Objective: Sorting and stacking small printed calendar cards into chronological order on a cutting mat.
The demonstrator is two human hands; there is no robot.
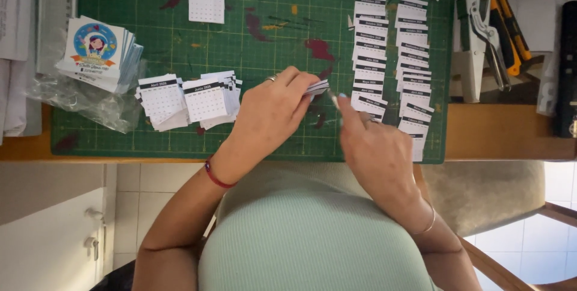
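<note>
Green cutting mat [240,27] is lying on the wooden table [499,141], carrying two columns of overlapping calendar slips [390,57] at right, fanned calendar pages [186,99] at left, and illustrated cards [96,45] on a clear plastic bag [84,105]. Left hand [270,114] is pinching a small stack of slips [317,88] over the mat's near centre, fingers closed on it. Right hand [375,147] is reaching fingertips to that stack's edge; whether it is gripping cannot be told.

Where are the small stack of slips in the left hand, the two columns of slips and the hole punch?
small stack of slips [317,88], head view, its exposed striped end.
two columns of slips [369,51], head view, middle of the left column.
hole punch [481,33], head view, its metal handle.
</note>
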